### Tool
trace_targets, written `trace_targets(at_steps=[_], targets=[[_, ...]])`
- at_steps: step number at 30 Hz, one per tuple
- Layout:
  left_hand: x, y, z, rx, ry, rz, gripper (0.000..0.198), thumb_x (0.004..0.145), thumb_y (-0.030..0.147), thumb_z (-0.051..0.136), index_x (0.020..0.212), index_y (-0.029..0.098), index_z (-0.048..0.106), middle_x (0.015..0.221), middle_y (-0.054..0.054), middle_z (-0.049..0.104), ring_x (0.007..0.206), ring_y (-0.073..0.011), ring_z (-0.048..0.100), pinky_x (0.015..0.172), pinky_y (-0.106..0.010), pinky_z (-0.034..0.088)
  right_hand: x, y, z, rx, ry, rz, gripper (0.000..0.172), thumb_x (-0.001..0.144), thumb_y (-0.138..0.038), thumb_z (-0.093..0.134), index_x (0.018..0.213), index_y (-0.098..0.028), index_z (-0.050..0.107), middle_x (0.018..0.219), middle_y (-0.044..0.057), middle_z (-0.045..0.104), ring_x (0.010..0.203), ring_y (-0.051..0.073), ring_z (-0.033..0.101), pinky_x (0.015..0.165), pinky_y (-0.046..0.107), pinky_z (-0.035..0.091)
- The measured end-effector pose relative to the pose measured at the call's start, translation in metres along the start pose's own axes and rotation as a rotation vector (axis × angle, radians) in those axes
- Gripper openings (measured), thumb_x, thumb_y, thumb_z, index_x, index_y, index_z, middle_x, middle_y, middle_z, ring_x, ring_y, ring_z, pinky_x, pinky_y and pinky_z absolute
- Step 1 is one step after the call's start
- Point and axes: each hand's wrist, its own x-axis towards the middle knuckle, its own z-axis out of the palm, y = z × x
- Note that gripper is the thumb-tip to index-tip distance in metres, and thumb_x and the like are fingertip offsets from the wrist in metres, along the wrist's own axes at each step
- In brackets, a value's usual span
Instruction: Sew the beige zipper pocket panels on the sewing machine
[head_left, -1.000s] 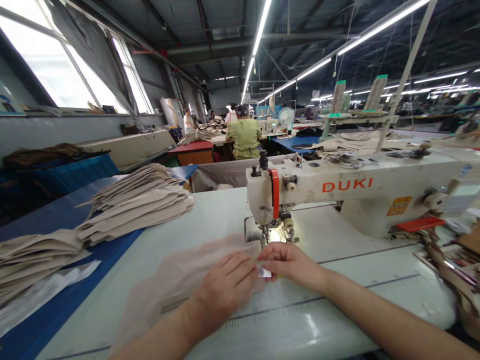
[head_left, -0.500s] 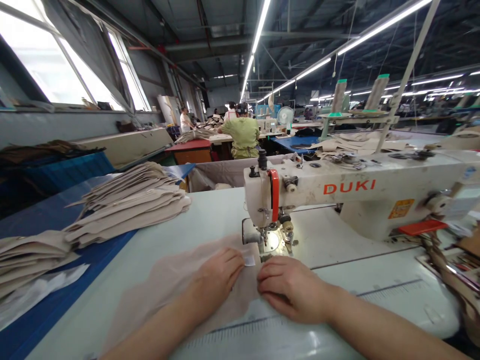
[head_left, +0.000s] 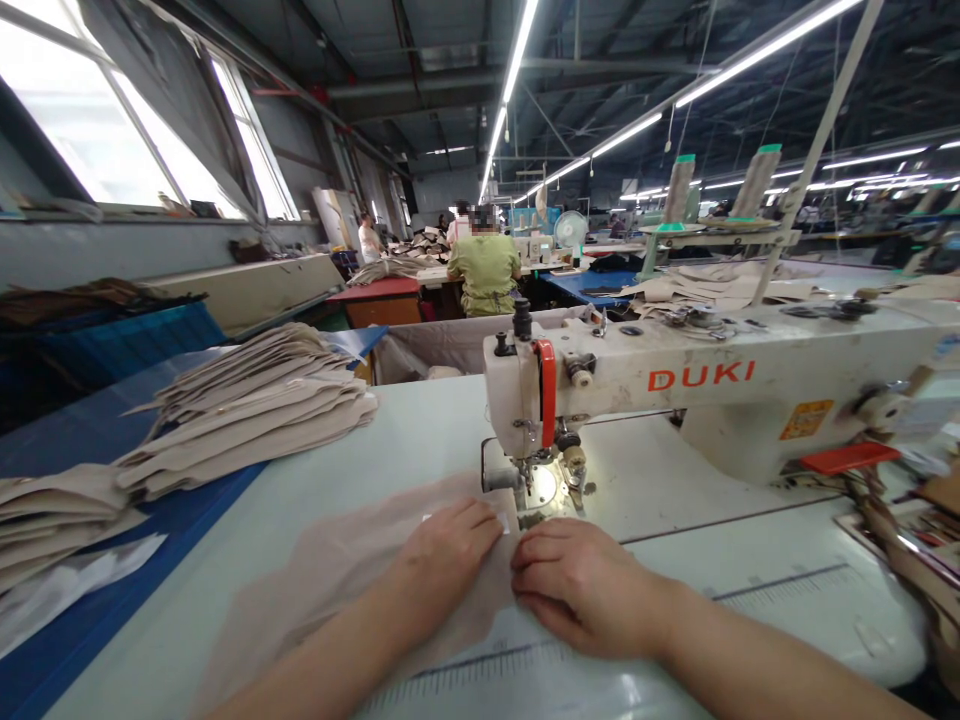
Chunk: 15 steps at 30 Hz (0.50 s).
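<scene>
A thin beige fabric piece [head_left: 352, 560] lies on the pale sewing table in front of the needle of a white DUKI sewing machine [head_left: 600, 365]. My left hand [head_left: 454, 550] rests on it, fingers together and curled down onto the cloth. Beside those fingertips a small white label [head_left: 504, 519] shows in part. At the cloth's right edge, my right hand [head_left: 581, 580] is closed, with thumb and fingers gripping the border; its fingertips are partly hidden. Just beyond both hands is the lit needle plate [head_left: 544, 487], and the cloth's far corner lies close to it.
Stacks of beige cut pieces [head_left: 255, 410] lie on a blue surface to the left. A ruler strip [head_left: 480, 665] runs along the near table. Thread cones [head_left: 679, 190] stand behind the machine. Farther off, a person in a green top [head_left: 484, 270] has their back turned.
My left hand has slid slightly right and forward over the cloth, covering more of the label. The right hand stays almost where it was at the edge.
</scene>
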Motion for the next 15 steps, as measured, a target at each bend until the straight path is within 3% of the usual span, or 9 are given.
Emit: trace_targets(at_steps=[4, 10, 15], targets=[[0.000, 0.006, 0.002, -0.002, 0.065, 0.022, 0.024, 0.093, 0.004, 0.044, 0.083, 0.016, 0.062, 0.082, -0.004, 0.066, 0.075, -0.0200, 0.061, 0.070, -0.033, 0.055, 0.001, 0.000, -0.001, -0.027, -0.020, -0.002, 0.020, 0.092, -0.019, 0.049, 0.089, -0.016, 0.069, 0.088, 0.008, 0.070, 0.086, 0.020, 0.063, 0.088, 0.031, 0.049], [-0.003, 0.011, 0.011, -0.046, 0.055, -0.004, 0.020, 0.090, 0.003, 0.047, 0.085, 0.015, 0.062, 0.083, -0.006, 0.067, 0.076, -0.0221, 0.063, 0.071, -0.037, 0.058, -0.001, 0.000, -0.002, -0.062, -0.064, 0.005, 0.018, 0.093, -0.020, 0.051, 0.088, -0.016, 0.068, 0.088, 0.006, 0.070, 0.084, 0.019, 0.062, 0.085, 0.030, 0.048], [-0.002, 0.011, 0.007, -0.078, 0.142, -0.003, 0.026, 0.092, 0.001, 0.041, 0.091, 0.014, 0.063, 0.087, -0.006, 0.069, 0.080, -0.0209, 0.066, 0.074, -0.035, 0.059, -0.002, -0.001, -0.002, -0.086, -0.088, 0.012, 0.018, 0.093, -0.022, 0.052, 0.085, -0.017, 0.067, 0.087, 0.006, 0.069, 0.084, 0.019, 0.061, 0.082, 0.030, 0.047]])
